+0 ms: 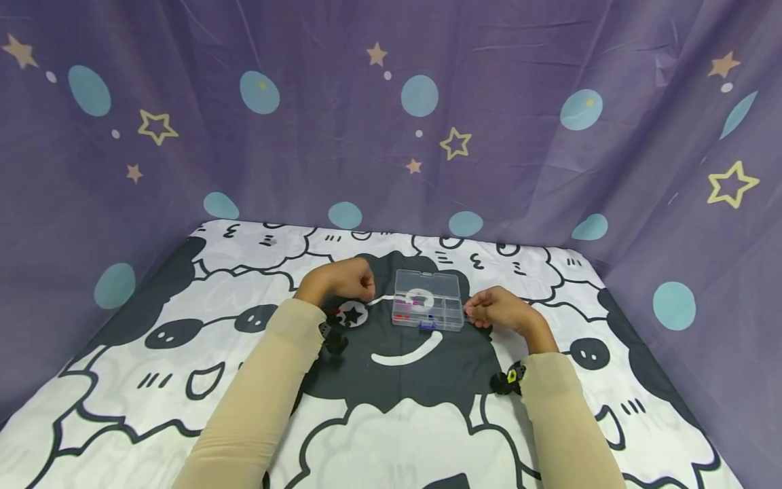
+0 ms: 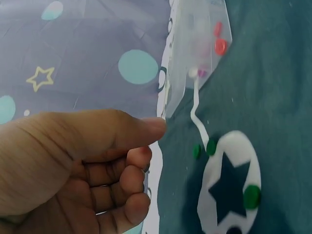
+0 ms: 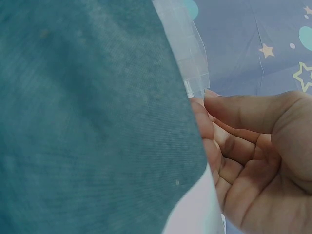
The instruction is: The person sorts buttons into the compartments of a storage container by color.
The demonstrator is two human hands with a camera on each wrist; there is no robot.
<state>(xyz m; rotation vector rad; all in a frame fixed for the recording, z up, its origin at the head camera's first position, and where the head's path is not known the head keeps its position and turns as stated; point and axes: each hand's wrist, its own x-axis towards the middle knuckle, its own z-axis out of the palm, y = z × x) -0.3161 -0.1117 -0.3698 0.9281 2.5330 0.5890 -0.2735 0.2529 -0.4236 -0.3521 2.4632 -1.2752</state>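
A clear plastic compartment box (image 1: 453,316) lies on the dark patch of the cloth, its transparent lid (image 1: 426,280) opened toward the back. Red pieces (image 2: 221,47) and a purple piece (image 2: 202,73) show through its wall. At the box's right end, my right hand (image 1: 502,309) pinches the corner between thumb and fingers. To the left of the box, my left hand (image 1: 342,280) hovers with its fingers curled; nothing shows in its grasp, though the thumb hides the index fingertip. Small green pieces (image 2: 252,196) are scattered on the cloth beside it.
A cloth (image 1: 415,448) printed with white and dark cartoon shapes covers the surface. Purple curtains (image 1: 342,136) with stars and blue ovals stand behind and at both sides. A blue piece (image 1: 427,325) shows at the box's front edge.
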